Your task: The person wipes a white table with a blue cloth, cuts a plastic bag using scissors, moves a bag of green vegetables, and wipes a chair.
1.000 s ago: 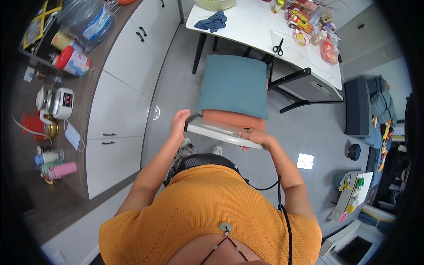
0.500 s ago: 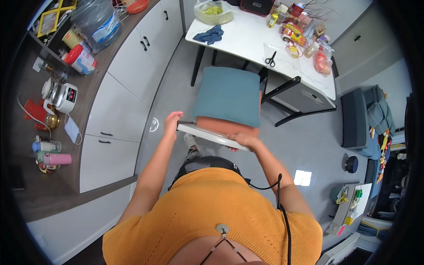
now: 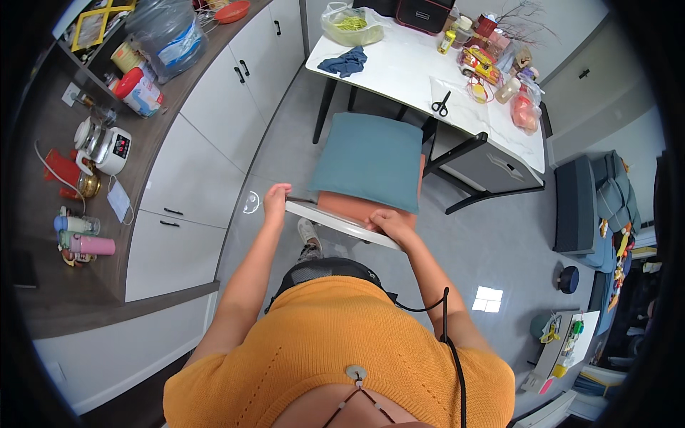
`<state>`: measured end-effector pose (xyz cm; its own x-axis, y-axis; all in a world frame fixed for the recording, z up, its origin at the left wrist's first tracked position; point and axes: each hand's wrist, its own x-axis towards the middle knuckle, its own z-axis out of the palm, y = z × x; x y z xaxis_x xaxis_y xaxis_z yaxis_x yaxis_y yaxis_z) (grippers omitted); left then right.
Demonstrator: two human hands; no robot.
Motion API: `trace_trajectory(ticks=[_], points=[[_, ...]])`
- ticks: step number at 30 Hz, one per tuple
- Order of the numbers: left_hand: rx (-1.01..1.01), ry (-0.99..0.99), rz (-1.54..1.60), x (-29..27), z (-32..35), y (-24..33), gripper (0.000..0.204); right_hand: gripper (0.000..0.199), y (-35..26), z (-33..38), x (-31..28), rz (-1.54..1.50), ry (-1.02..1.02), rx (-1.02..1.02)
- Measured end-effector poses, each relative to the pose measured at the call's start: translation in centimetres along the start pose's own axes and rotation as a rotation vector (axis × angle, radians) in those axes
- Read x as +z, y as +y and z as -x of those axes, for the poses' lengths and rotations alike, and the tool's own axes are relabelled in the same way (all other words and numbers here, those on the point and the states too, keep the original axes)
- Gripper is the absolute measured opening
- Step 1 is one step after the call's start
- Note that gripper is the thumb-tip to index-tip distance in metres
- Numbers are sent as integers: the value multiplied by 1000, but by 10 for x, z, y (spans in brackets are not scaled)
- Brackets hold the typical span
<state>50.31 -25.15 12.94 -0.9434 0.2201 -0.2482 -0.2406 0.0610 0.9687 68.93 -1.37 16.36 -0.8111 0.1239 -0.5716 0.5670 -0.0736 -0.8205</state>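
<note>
White panel (image 3: 335,222) clasped near opposite ends by left grip (image 3: 275,204) and right grip (image 3: 392,225).

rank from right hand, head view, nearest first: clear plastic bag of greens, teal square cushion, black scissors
From right hand:
1. Teal square cushion, just ahead
2. Black scissors, ahead-right on white tabletop
3. Clear plastic bag of greens, tabletop's left end

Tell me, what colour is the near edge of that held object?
White: the held object's near edge, clearest in the head view.
</note>
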Motion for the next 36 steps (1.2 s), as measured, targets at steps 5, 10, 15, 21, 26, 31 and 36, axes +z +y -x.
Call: trace_trajectory(ticks=[5, 10, 15, 21, 26, 31, 36], points=[[85, 11, -90, -15, -7, -21, 24, 17, -6, -1, 6, -140, 63, 9], [160, 61, -277, 2, -10, -25, 29, 16, -4, 1, 3, -94, 113, 42], [-17, 114, -224, 7, 6, 0, 25, 37, 7, -6, 2, 427, -108, -24], [-628, 9, 353, 3, 5, 20, 15, 47, -30, 2, 23, 346, -177, 218], [-703, -82, 629, 4, -10, -6, 11, 37, -22, 1, 22, 399, -69, 142], [-701, -61, 554, 8, 2, 0, 11, 37, -7, 7, 9, 493, -27, 105], [-699, -61, 571, 11, 24, -3, 11, 38, -1, 26, 11, 521, 31, 110]])
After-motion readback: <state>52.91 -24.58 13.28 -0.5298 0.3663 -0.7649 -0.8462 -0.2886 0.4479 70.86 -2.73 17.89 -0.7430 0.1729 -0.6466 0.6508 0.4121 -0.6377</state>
